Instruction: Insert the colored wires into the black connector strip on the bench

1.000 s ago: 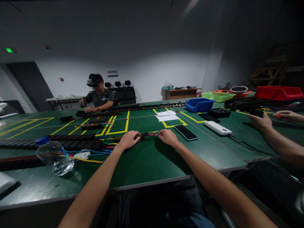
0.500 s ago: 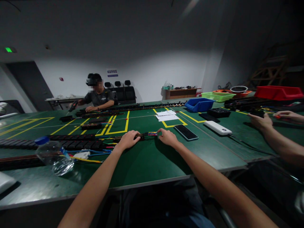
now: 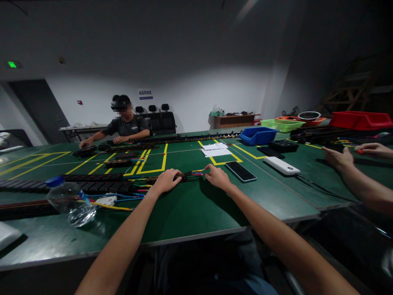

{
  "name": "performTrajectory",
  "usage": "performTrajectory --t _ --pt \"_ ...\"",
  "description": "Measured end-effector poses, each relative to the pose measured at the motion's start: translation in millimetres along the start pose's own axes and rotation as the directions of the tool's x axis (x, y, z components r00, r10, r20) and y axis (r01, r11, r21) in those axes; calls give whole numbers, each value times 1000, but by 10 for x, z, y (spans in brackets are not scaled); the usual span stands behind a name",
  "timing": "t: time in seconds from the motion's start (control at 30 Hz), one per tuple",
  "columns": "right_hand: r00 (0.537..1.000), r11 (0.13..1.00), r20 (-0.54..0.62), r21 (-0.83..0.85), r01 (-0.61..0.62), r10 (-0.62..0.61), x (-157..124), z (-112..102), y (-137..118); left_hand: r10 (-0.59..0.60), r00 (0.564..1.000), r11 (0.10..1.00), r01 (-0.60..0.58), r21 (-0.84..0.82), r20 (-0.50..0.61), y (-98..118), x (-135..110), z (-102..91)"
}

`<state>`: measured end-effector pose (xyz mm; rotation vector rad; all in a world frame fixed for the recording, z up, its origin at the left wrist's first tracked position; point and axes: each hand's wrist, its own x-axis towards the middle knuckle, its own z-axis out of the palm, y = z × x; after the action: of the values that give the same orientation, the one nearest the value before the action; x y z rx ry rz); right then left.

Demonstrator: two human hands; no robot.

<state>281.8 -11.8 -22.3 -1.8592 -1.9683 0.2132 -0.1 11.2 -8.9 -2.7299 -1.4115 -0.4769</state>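
Note:
A bundle of thin coloured wires runs across the green table in front of me. My left hand rests over the bundle, its fingers closed around the dark part. At the bundle's right end my right hand has thumb and forefinger pinched by the wire tips. Left of my hands lie long black segmented strips, with blue cables and a yellow cable nearby. A smartphone lies just right of my right hand.
A clear bottle with a blue cap stands at left. White papers, a blue bin and a white power bank lie beyond. Across sits a co-worker; another person's hands work at right.
My hands stay almost in place on the wires. The co-worker across has lowered a dark tool onto the table, that arm now reaching out to the left.

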Motion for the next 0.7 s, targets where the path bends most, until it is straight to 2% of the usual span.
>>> performTrajectory --t 0.23,0.43,0.53,0.7 --pt "992 996 107 -44 77 -72 20 55 37 -6 1000 1000 6 -9 16 15 -3 -16" --pt "1000 999 19 30 12 -12 21 16 20 4 1000 1000 -4 0 10 7 2 -12" --pt "1000 999 -13 35 22 -22 11 -18 12 0 1000 1000 0 -5 16 3 4 -9" --pt "999 999 25 16 46 -47 0 -34 -1 -3 1000 1000 3 4 13 9 3 -13"
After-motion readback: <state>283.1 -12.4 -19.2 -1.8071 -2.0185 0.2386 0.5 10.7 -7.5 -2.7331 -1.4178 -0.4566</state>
